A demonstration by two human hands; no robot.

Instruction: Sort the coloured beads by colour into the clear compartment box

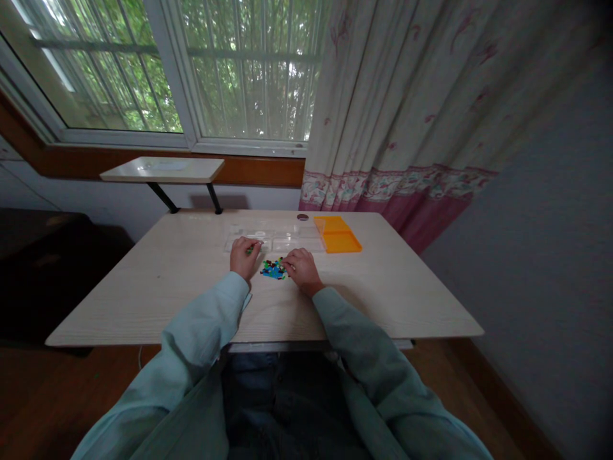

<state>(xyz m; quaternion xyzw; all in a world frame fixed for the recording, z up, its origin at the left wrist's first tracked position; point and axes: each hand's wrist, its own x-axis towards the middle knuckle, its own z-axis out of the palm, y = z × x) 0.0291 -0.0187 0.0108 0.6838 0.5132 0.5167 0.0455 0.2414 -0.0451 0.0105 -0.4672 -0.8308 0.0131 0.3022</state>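
A small pile of colourful pieces, mostly blue and green with some dark red and yellow, lies on the table between my hands. My right hand is at the pile's right side, fingertips pinched together at its edge; whatever is between them is too small to name. Just left of and above the pile, my left hand is closed, with a bit of green showing at its fingers. Behind the hands sit clear plastic boxes; the left hand covers part of the left one.
An open orange plastic case lies right of the clear boxes. A dark round disc rests near the back edge of the pale wooden table. A raised shelf stands at the back left, below the window. Curtains hang behind.
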